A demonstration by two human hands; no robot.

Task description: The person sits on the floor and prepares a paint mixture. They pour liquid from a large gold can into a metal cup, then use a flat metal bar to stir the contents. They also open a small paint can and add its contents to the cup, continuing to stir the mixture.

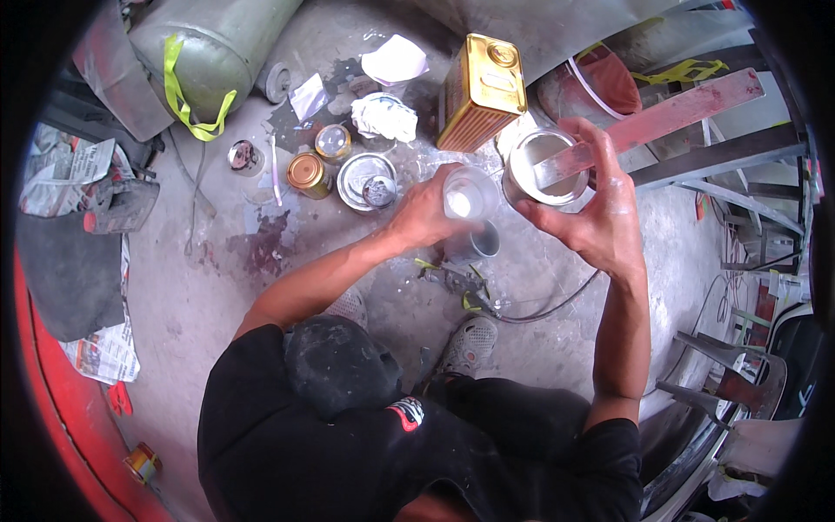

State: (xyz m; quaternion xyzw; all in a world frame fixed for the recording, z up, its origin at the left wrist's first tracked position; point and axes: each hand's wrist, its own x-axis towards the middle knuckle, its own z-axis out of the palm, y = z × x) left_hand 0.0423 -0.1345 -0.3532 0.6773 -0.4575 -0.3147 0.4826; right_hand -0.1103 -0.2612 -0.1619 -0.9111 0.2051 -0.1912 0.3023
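Observation:
My left hand [419, 213] grips a translucent plastic cup [464, 193] with something white showing inside, at the middle of the head view. Just right of it my right hand [600, 217] is wrapped round an open metal can [520, 170], tilted a little, with a long, pink-stained stick [670, 111] reaching from its mouth to the upper right. Below the translucent cup stands a dark grey cup [484, 241], beside what looks like a spray gun [448, 280] with a hose, on the floor between my shoes.
A gold rectangular tin [478, 91], small cans [307, 174], a round lid [355, 178] and crumpled paper [383, 117] lie ahead. A green-grey tank [196, 56] and red bucket [600, 83] stand behind. Newspapers [96, 352] lie left; metal frames [731, 152] stand right.

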